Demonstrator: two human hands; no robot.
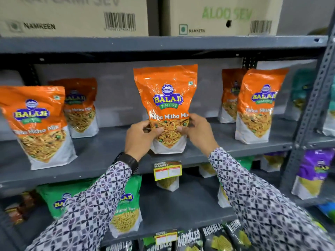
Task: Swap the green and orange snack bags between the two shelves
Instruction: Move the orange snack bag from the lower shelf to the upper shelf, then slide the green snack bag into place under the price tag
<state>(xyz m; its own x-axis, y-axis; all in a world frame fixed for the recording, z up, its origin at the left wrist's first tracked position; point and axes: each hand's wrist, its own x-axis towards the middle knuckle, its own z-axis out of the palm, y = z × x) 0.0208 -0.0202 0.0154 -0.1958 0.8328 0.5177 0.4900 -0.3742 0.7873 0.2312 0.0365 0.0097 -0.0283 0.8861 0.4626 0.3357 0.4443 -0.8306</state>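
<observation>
An orange snack bag (165, 95) stands upright at the middle of the upper grey shelf (101, 154). My left hand (140, 137) grips its lower left side and my right hand (197, 132) grips its lower right side. More orange bags stand on this shelf: one at the front left (39, 124), one behind it (80, 105), two at the right (259, 105). On the lower shelf (172, 211) stand green snack bags (126, 201), partly hidden by my left sleeve, and further green bags (243, 161) at the back right.
Two cardboard boxes (72, 17) sit on the top shelf. A yellow price tag (167, 170) hangs from the upper shelf's front edge. Black snack bags (190, 240) fill the shelf below. A steel upright (311, 105) divides off a right bay with purple bags (315, 171).
</observation>
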